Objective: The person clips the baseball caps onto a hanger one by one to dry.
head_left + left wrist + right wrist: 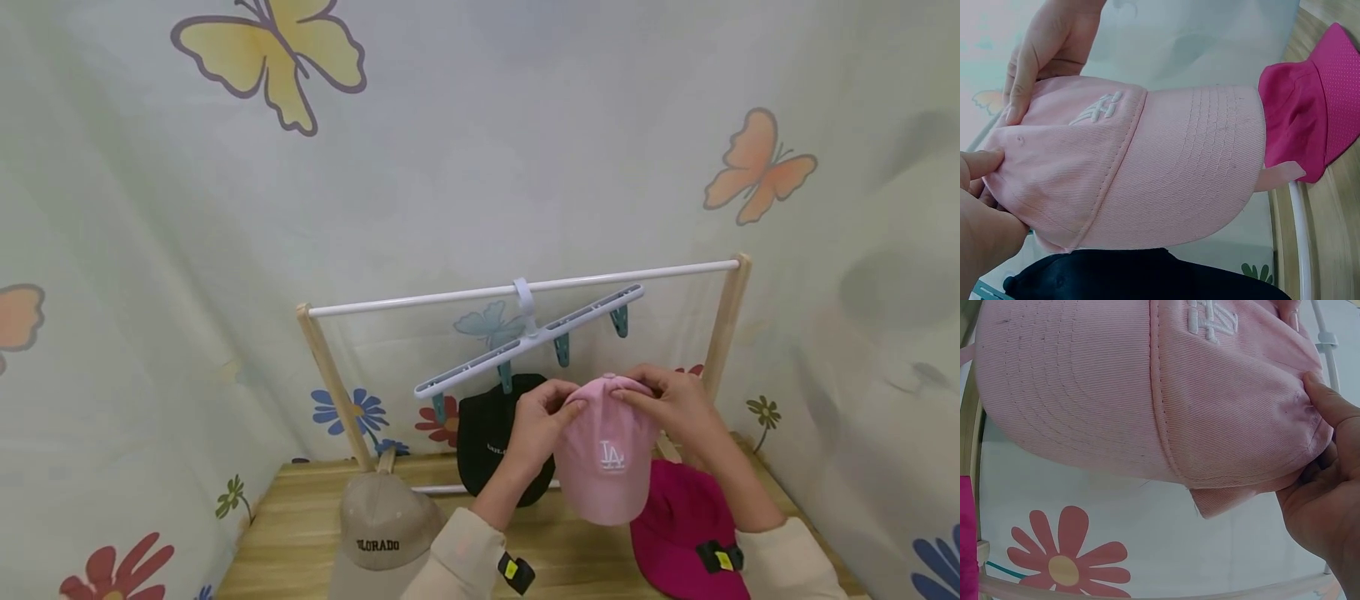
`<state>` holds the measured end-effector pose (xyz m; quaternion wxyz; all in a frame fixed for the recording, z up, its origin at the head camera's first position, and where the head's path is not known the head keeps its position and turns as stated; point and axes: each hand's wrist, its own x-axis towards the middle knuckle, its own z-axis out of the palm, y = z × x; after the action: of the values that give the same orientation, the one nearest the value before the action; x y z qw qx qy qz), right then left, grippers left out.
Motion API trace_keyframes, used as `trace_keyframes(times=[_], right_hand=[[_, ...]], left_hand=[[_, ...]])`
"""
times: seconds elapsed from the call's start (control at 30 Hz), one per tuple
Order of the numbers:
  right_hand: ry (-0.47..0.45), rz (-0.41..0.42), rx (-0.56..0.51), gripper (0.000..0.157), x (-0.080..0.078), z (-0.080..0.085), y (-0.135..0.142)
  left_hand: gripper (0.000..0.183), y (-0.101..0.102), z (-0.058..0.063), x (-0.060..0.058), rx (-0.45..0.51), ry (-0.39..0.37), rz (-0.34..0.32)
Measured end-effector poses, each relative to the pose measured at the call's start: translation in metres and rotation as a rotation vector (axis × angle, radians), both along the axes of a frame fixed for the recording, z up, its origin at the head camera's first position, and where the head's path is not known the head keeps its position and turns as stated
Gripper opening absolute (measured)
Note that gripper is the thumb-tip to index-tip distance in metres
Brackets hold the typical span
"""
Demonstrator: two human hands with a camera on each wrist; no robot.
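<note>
My left fingers [573,409] and right fingers [636,400] pinch the pink cap [606,487] by its crown, near the hanger [531,339]. Judged step: hanging it; next calls for lifting to a bare clip [620,322].

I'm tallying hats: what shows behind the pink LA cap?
Parts of a black cap and a magenta hat show behind the pink cap; whatever its crown and brim cover cannot be seen.

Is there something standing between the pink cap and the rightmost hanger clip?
Nothing visible does. In the head view, the pink cap, held by the left hand and right hand, shows just below the rightmost clip, with only backdrop between. The black cap is off to the left.
</note>
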<state>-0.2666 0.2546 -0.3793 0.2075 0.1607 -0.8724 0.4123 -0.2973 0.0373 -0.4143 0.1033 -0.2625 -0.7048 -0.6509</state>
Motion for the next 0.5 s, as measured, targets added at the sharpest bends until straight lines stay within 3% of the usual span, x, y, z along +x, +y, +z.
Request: trace_keyframes(times=[0.27,0.5], right_hand=[[-0.050,0.011,-0.048,0.028,-0.006,-0.007,-0.009],[-0.023,-0.005,-0.016,0.027,-0.007,-0.012,-0.007]], left_hand=[[0.015,-0.009,-0.003,-0.002,0.000,0.000,0.014],[0.015,-0.009,-0.005,-0.003,-0.034,0.037,0.017]])
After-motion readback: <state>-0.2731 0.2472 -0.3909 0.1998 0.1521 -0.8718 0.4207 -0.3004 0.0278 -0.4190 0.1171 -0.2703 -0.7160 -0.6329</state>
